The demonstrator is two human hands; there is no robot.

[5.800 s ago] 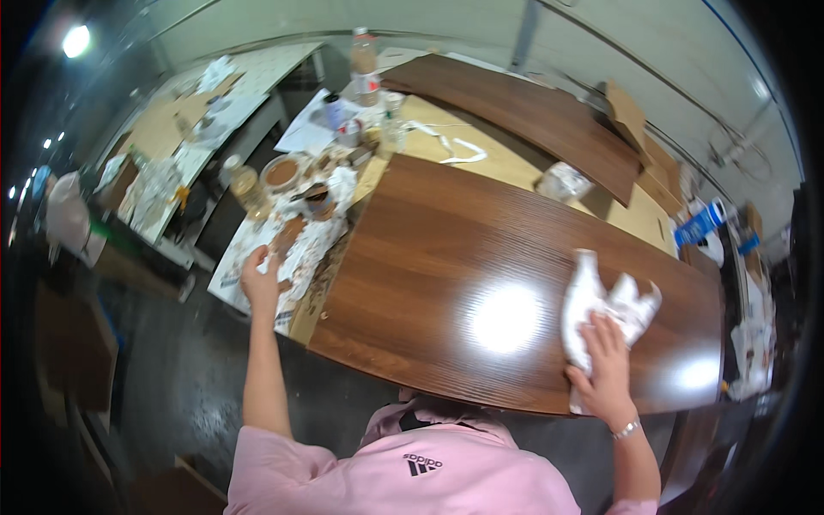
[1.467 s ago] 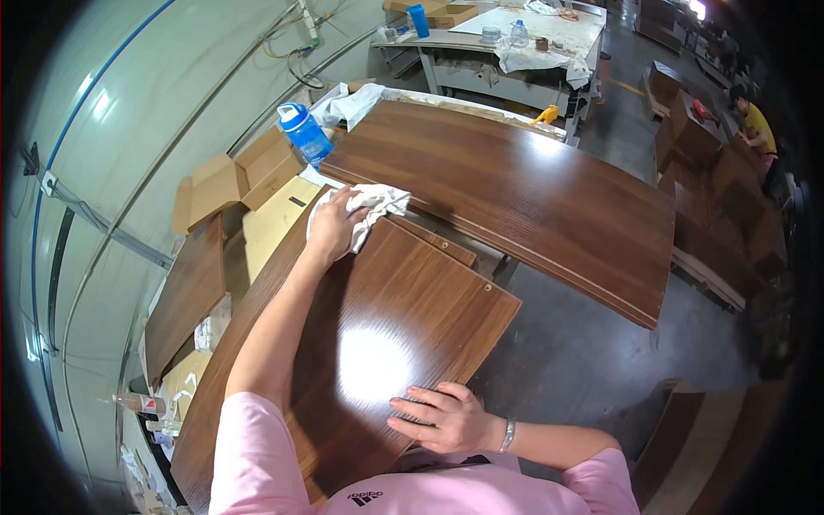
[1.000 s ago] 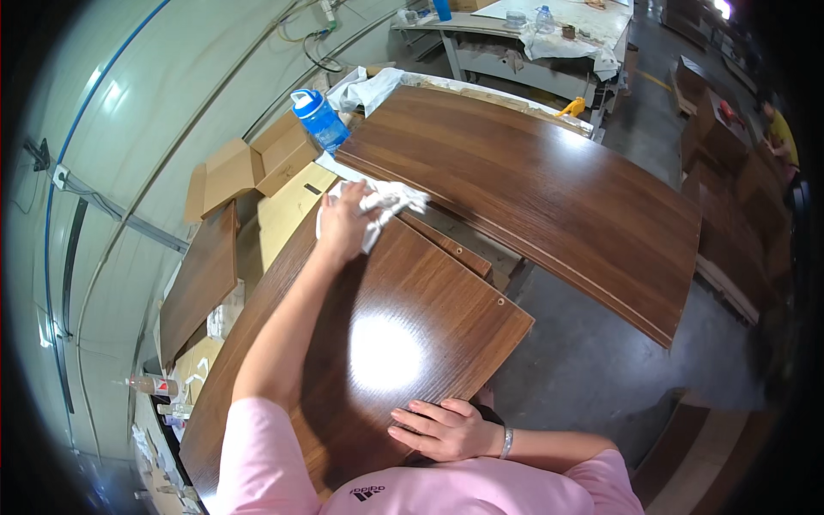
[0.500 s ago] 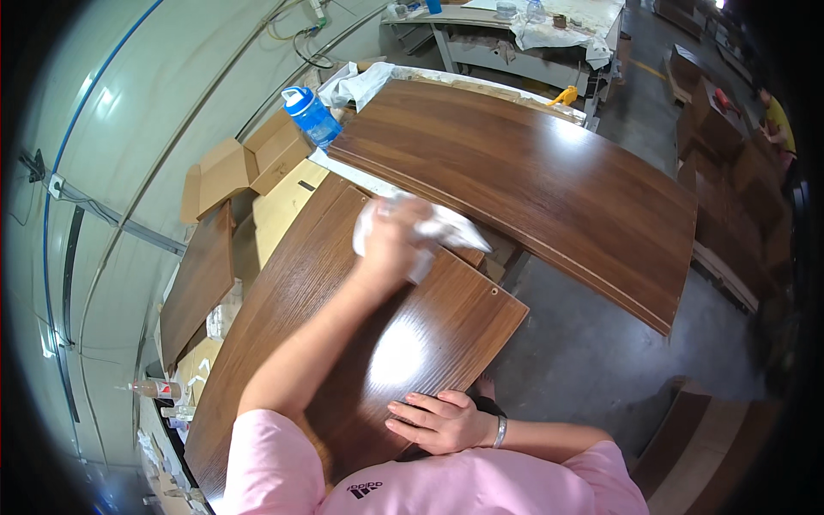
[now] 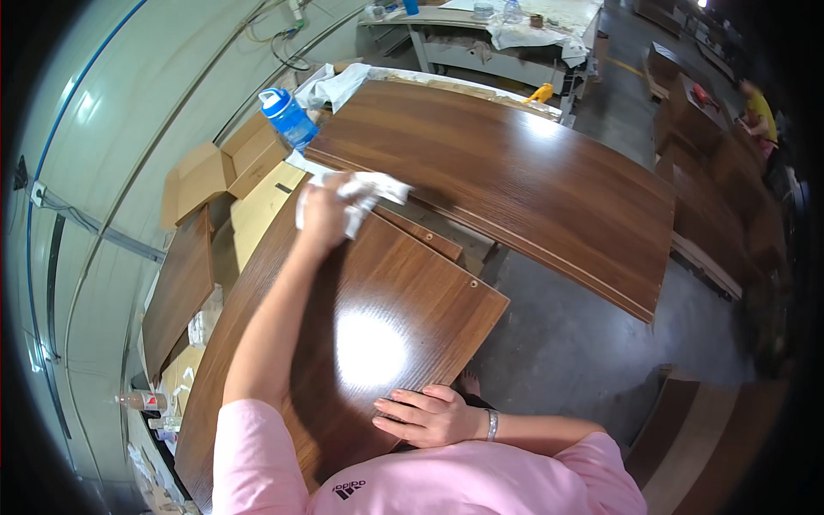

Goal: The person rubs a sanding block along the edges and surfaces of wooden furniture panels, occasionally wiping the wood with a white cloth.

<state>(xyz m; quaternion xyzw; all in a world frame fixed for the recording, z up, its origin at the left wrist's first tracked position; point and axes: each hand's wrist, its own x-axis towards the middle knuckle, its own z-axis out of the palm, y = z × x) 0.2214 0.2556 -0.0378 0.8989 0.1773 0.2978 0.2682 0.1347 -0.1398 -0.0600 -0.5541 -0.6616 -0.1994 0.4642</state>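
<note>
- Your right hand (image 5: 429, 416) lies nearest you, open and flat, fingers spread on the near edge of the panel (image 5: 378, 300). It grips nothing; pressing down there looks like a way to keep the board from sliding.
- The panel is a glossy dark wood board stretching from under your right hand out to your left hand. A bright lamp glare sits on it between the two hands.
- Two small holes show near the panel's right edge, just right of the line between your hands.
- Your left arm reaches far out across the panel. Your left hand (image 5: 324, 210) is closed on a white cloth (image 5: 365, 193), bunched under the palm and pressed to the panel's far end; part of the cloth trails out to the right of the hand.
- Just beyond your left hand lies a second, larger board (image 5: 506, 180), same dark wood, running off to the right and sitting a little higher than the panel.
- Left of your left hand sits a pale board, and past it open cardboard boxes (image 5: 219, 167) against the wall.
- Beyond your left hand, at the larger board's left corner, stands a blue bottle (image 5: 287, 118), upright, clear of the surface you are rubbing.
- Farthest off is a cluttered tabletop (image 5: 515, 26) draped with white sheet.
</note>
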